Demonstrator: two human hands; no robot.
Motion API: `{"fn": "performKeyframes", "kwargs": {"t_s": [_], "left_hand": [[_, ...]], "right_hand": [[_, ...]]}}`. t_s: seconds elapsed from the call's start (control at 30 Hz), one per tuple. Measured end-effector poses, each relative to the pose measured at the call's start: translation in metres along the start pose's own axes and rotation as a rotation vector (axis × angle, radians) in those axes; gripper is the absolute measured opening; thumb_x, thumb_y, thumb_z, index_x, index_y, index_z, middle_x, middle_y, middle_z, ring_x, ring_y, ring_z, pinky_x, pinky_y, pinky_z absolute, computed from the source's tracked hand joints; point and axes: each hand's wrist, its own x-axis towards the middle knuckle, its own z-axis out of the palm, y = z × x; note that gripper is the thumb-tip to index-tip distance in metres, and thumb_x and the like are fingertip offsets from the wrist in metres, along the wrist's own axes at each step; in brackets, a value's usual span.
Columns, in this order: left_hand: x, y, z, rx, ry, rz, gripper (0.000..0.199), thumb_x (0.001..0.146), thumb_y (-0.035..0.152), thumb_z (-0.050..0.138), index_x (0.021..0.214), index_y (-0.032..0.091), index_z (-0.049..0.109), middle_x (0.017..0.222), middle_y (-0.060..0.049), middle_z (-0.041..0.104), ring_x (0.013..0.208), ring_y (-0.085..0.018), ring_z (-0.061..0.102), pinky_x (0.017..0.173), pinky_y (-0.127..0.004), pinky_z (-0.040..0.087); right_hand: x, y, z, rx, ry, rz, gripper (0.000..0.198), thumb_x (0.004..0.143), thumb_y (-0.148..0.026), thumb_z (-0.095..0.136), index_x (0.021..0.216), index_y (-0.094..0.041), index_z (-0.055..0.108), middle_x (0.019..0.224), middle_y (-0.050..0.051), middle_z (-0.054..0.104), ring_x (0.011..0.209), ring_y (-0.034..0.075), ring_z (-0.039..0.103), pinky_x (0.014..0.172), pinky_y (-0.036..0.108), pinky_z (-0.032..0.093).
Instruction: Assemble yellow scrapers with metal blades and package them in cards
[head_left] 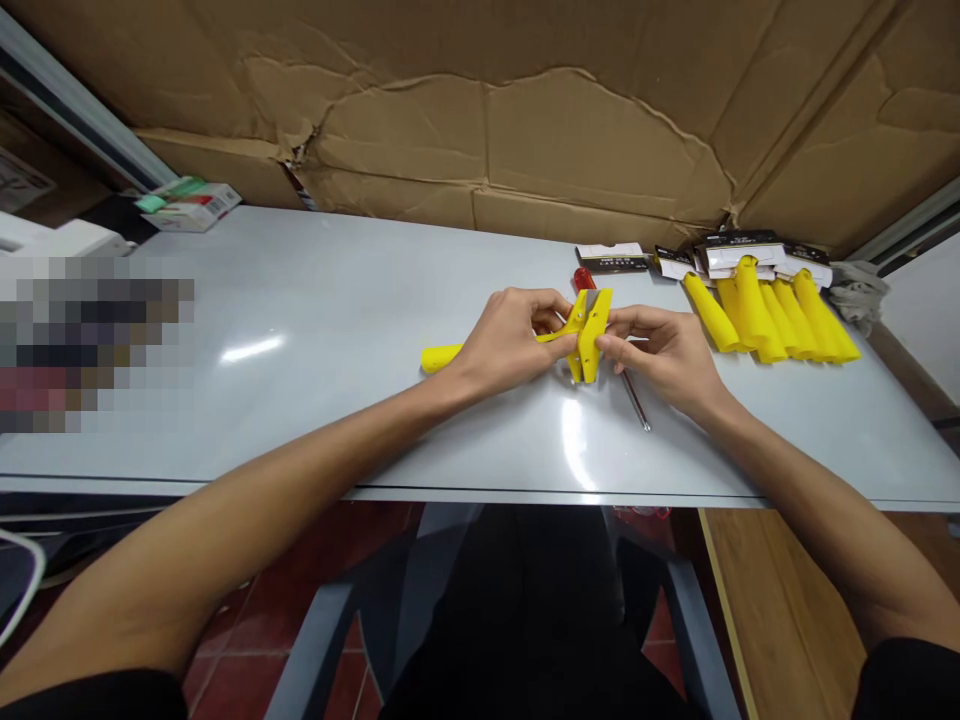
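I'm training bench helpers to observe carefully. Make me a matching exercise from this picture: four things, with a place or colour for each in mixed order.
Things
1. Yellow tool
2. Screwdriver
3. Small box
4. Cardboard

Places and colours
A. Upright behind the table
B. Red handle
C. Between the left hand and right hand
D. At the table's far left corner

Pairs: 1-C, 2-B, 3-D, 4-A
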Motion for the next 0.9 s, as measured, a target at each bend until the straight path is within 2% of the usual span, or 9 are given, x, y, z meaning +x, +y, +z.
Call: {"fn": "performKeyframes", "kwargs": {"t_s": [0.13, 0.3, 0.5, 0.67, 0.8, 0.9], "left_hand": [[0.0, 0.002, -0.003, -0.008, -0.031, 0.023, 0.025, 0.087, 0.032, 0.079, 0.106, 0.015, 0.084, 0.094, -0.007, 0.085, 0.082, -0.018, 0.078, 0.076, -0.029, 0.06], [-0.001, 0.006, -0.006, -0.056, -0.144, 0.012, 0.031, 0.088, 0.037, 0.08, 0.11, 0.017, 0.085, 0.1, -0.007, 0.085, 0.089, -0.02, 0.08, 0.083, -0.031, 0.062], [-0.003, 0.007, -0.004, -0.046, -0.136, 0.007, 0.035, 0.087, 0.046, 0.083, 0.106, 0.016, 0.085, 0.102, -0.007, 0.086, 0.091, -0.021, 0.08, 0.088, -0.033, 0.063], [0.0, 0.004, -0.007, -0.093, -0.088, -0.057, 0.044, 0.079, 0.045, 0.091, 0.111, 0.016, 0.085, 0.105, -0.01, 0.086, 0.094, -0.025, 0.082, 0.088, -0.036, 0.065], [0.001, 0.004, -0.009, -0.108, -0.071, -0.065, 0.047, 0.074, 0.047, 0.097, 0.107, 0.016, 0.086, 0.103, -0.01, 0.087, 0.093, -0.026, 0.083, 0.086, -0.036, 0.067], [0.001, 0.007, -0.009, -0.112, -0.094, -0.052, 0.045, 0.075, 0.05, 0.097, 0.103, 0.017, 0.087, 0.102, -0.009, 0.087, 0.094, -0.027, 0.083, 0.087, -0.036, 0.067]], "right_hand": [[-0.001, 0.001, -0.001, 0.001, -0.069, 0.002, 0.044, 0.083, -0.051, 0.094, 0.106, -0.016, 0.081, 0.101, 0.008, 0.079, 0.083, 0.014, 0.075, 0.066, 0.022, 0.066], [-0.001, -0.001, 0.0, 0.007, -0.055, 0.018, 0.051, 0.076, -0.054, 0.099, 0.098, -0.014, 0.078, 0.092, 0.007, 0.079, 0.072, 0.013, 0.074, 0.06, 0.022, 0.064], [-0.003, -0.005, 0.002, -0.015, 0.001, -0.003, 0.053, 0.073, -0.059, 0.099, 0.089, -0.014, 0.076, 0.084, 0.006, 0.077, 0.065, 0.013, 0.071, 0.057, 0.023, 0.064], [-0.003, -0.007, -0.001, -0.005, 0.012, -0.002, 0.051, 0.076, -0.061, 0.096, 0.092, -0.015, 0.08, 0.082, 0.007, 0.077, 0.066, 0.017, 0.075, 0.061, 0.028, 0.068], [-0.007, -0.008, 0.003, -0.055, 0.082, -0.035, 0.047, 0.08, -0.059, 0.095, 0.094, -0.015, 0.081, 0.084, 0.006, 0.079, 0.067, 0.016, 0.076, 0.061, 0.026, 0.068], [-0.011, -0.009, 0.008, -0.105, 0.092, -0.073, 0.045, 0.084, -0.059, 0.091, 0.092, -0.016, 0.08, 0.077, 0.004, 0.077, 0.064, 0.015, 0.074, 0.06, 0.025, 0.066]]}}
